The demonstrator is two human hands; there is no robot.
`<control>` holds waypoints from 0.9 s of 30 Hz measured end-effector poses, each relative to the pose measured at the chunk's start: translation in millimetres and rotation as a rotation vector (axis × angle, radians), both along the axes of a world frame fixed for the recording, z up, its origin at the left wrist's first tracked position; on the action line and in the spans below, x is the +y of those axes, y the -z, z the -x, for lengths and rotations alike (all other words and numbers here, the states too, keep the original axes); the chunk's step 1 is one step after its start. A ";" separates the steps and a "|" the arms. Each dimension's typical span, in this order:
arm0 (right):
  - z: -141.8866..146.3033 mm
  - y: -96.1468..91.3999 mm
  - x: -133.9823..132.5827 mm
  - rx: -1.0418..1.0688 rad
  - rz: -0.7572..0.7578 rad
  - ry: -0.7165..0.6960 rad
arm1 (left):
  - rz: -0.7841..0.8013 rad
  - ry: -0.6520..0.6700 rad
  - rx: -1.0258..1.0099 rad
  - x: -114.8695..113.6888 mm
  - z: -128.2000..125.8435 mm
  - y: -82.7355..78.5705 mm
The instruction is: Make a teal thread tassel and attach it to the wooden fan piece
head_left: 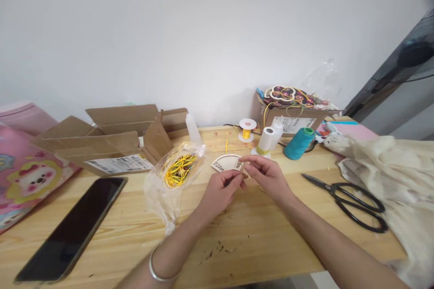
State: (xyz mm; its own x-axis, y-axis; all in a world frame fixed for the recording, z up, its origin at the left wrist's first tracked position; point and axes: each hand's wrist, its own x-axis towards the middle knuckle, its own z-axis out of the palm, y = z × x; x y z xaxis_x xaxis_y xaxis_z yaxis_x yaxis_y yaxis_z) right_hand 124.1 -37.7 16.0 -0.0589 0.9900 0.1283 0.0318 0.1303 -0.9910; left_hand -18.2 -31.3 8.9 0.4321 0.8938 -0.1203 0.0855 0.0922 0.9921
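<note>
A pale fan-shaped wooden piece (228,161) with cut-out patterns lies just beyond my fingers, a short yellow cord (227,146) at its top edge. My left hand (222,187) is closed in a pinch at the piece's lower right. Thumb and forefinger of my right hand (266,174) come together at its right corner. A thin strand (242,168) seems to run between the two hands, too fine to name surely. Left of the piece, an open plastic bag (159,189) contains tangled yellow cord (178,170).
Behind stand a spool of yellow thread (247,130), a white roll (266,139) and a teal thread cone (299,143). Black scissors (356,201) and cream cloth (400,189) lie right. A phone (73,230) and open cardboard box (111,149) are left; a filled box (294,117) stands behind.
</note>
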 end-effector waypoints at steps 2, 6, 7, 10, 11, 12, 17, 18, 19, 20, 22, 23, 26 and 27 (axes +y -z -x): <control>0.6 -1.9 -1.0 0.054 0.024 -0.025 | -0.013 0.002 0.009 -0.8 -0.9 -1.0; 2.3 -3.1 -1.9 0.135 0.084 -0.054 | -0.004 0.017 0.005 -0.9 -2.1 -2.6; 2.4 -2.7 -1.6 0.161 0.103 -0.056 | 0.008 0.023 0.000 -0.5 -2.1 -2.5; 1.4 -0.8 0.1 0.223 0.165 -0.039 | 0.048 0.039 -0.028 0.8 -1.7 -2.0; 0.5 -0.2 0.9 0.234 0.184 -0.033 | 0.064 0.047 -0.042 1.0 -1.3 -2.0; -0.5 0.1 1.6 0.240 0.203 -0.036 | 0.083 0.056 -0.058 1.1 -0.7 -2.3; -5.1 -0.8 3.1 0.250 0.286 -0.061 | 0.175 0.087 -0.186 -1.3 2.9 -5.6; -5.5 -1.0 3.1 0.254 0.288 -0.054 | 0.200 0.090 -0.209 -1.8 3.4 -6.4; -5.7 -1.0 3.0 0.259 0.286 -0.045 | 0.223 0.093 -0.221 -2.3 3.7 -7.2; -5.7 -0.8 3.1 0.264 0.285 -0.037 | 0.238 0.101 -0.219 -2.6 4.0 -8.0; -5.2 0.2 3.3 0.268 0.285 -0.022 | 0.237 0.137 -0.196 -2.9 4.1 -9.8; -5.0 0.9 3.6 0.267 0.285 -0.016 | 0.225 0.156 -0.186 -2.9 4.1 -10.5; -4.6 3.7 4.8 0.258 0.279 -0.005 | 0.214 0.203 -0.181 -2.7 4.6 -10.9; -4.6 4.7 5.2 0.255 0.277 -0.005 | 0.230 0.212 -0.185 -2.5 5.0 -10.3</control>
